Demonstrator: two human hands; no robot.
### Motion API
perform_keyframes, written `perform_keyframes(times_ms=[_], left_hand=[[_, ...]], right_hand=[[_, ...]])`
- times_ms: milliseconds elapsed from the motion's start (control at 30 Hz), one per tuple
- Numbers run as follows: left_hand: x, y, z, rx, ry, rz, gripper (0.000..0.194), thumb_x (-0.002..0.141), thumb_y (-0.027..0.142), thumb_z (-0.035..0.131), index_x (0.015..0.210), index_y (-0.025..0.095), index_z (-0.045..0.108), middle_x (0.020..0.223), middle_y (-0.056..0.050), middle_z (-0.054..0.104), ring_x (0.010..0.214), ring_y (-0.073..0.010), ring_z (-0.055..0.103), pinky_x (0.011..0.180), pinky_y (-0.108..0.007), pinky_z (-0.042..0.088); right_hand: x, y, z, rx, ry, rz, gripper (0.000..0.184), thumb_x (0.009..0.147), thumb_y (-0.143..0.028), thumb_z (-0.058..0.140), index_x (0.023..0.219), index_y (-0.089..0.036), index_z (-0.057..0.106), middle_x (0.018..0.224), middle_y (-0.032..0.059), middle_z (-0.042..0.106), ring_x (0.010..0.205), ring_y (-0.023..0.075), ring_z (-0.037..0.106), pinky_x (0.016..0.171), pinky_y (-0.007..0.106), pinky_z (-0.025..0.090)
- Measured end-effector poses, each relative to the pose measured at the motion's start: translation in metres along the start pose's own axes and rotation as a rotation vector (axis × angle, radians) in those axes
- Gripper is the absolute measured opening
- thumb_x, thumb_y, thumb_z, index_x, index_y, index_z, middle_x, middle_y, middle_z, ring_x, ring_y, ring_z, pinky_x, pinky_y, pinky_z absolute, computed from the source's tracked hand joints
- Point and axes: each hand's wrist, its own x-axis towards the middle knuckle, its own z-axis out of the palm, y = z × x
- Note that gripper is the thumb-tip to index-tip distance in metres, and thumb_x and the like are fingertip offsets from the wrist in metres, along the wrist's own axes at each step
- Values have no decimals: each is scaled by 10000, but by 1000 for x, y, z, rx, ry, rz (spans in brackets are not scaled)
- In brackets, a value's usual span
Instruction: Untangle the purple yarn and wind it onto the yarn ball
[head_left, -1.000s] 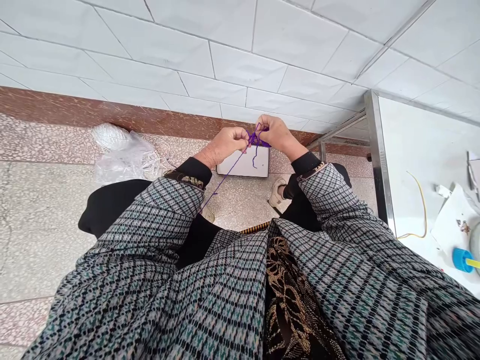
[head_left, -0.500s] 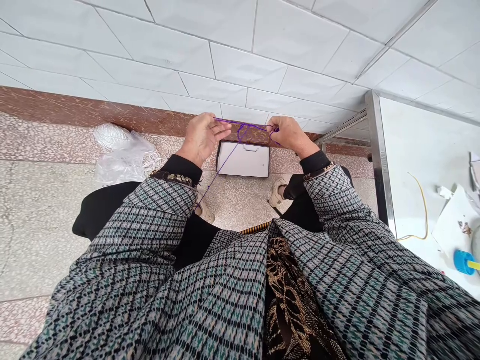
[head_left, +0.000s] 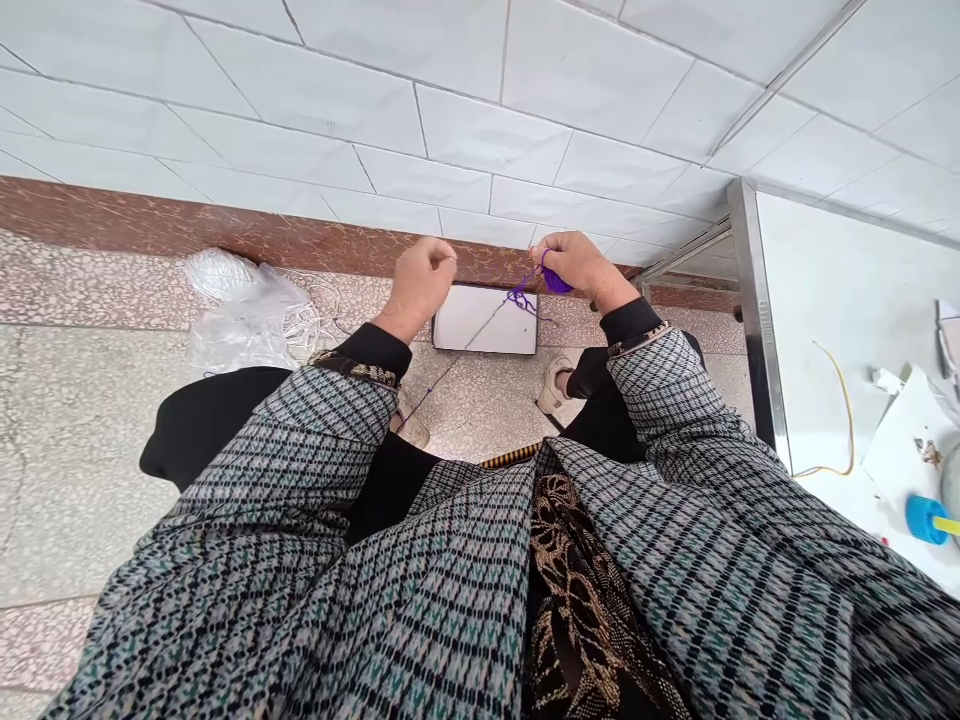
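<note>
The left hand (head_left: pixel 424 285) has pulled away from the purple yarn (head_left: pixel 556 282) and curled shut on nothing I can see. The right hand (head_left: pixel 581 268) pinches the soft yarn above a white box (head_left: pixel 485 320).

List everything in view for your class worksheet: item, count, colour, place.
White ceramic wall tiles: many, white, ahead.
Reddish-brown marble skirting: one band, along the wall's foot.
Clear plastic bag: one, clear, floor left, with white cord.
White rectangular board: one, white, floor ahead.
Steel-edged white table: one, white, right.
Round blue cap: one, blue, on table.
Purple yarn: one strand, purple, trailing down-left across board.
Left hand: one, bare, curled, above board.
Right hand: one, bare, pinching yarn.
Grey checked sleeves: two, on arms.
</note>
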Motion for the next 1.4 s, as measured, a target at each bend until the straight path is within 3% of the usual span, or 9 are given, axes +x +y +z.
perform_keyframes(times_ms=[133, 300, 467, 567, 733, 900, 1133, 1267, 1400], left_hand=[[-25, 19, 12, -116, -482, -162, 343, 1058, 432, 667, 832, 180, 720, 808, -96, 759, 687, -206, 736, 720, -336, 625], [-35, 23, 15, -196, -655, -220, 269, 977, 396, 821, 835, 177, 752, 673, -51, 694, 591, -182, 692, 687, -329, 623], [-23, 13, 2, -209, -536, -137, 195, 911, 254, 818, 757, 183, 721, 562, 6, 554, 519, -159, 583, 656, -327, 561], [-16, 6, -4, -164, -483, -117, 196, 890, 230, 806, 724, 190, 710, 532, 15, 517, 500, -155, 558, 661, -334, 548], [-13, -3, -17, -113, -595, -49, 138, 854, 278, 812, 749, 212, 750, 548, 3, 574, 553, -169, 616, 667, -310, 544], [-12, -8, -20, 22, -716, -65, 89, 792, 305, 823, 808, 217, 823, 715, -67, 757, 655, -197, 690, 661, -302, 551], [-10, 19, -2, -139, -290, 134, 190, 815, 175, 778, 998, 181, 828, 1070, -86, 829, 894, -180, 733, 847, -294, 620], [0, 36, 7, -93, -383, 129, 220, 930, 251, 730, 1074, 150, 862, 1004, -84, 814, 894, -185, 730, 904, -324, 616], [13, 46, 16, -104, -452, 63, 235, 861, 244, 790, 1043, 119, 869, 902, -57, 789, 790, -165, 702, 865, -322, 605]], right_hand=[[6, 6, 1, -166, 96, 3, 175, 958, -198, 699, 793, -147, 729, 760, 36, 702, 809, 186, 631, 848, 301, 509], [4, 7, -6, -318, 107, -38, 148, 934, -130, 677, 874, -126, 813, 835, 76, 770, 878, 228, 674, 914, 342, 521], [-2, 8, -25, -300, -73, -12, 110, 812, -81, 758, 749, -145, 820, 766, 69, 777, 827, 242, 700, 897, 352, 552], [-4, 9, -33, -173, -25, 6, 144, 822, -69, 720, 718, -145, 786, 762, 47, 764, 786, 203, 671, 870, 322, 550], [-8, 3, -24, 78, -34, 60, 194, 849, -68, 675, 677, -156, 694, 674, 3, 669, 672, 136, 548, 728, 257, 485], [-12, -9, -2, 461, -101, 60, 262, 933, -122, 678, 688, -186, 610, 719, 7, 665, 683, 131, 591, 743, 247, 530], [-3, -15, 10, 662, -118, 83, 355, 1042, -127, 666, 700, -179, 585, 721, 3, 661, 649, 114, 591, 720, 228, 529], [6, -21, 8, 702, -57, 76, 430, 1115, -121, 601, 692, -183, 557, 686, -9, 621, 617, 105, 582, 661, 206, 495], [16, -31, 8, 716, 4, 90, 448, 1138, -128, 607, 694, -175, 570, 687, -12, 617, 595, 101, 558, 614, 201, 458]])
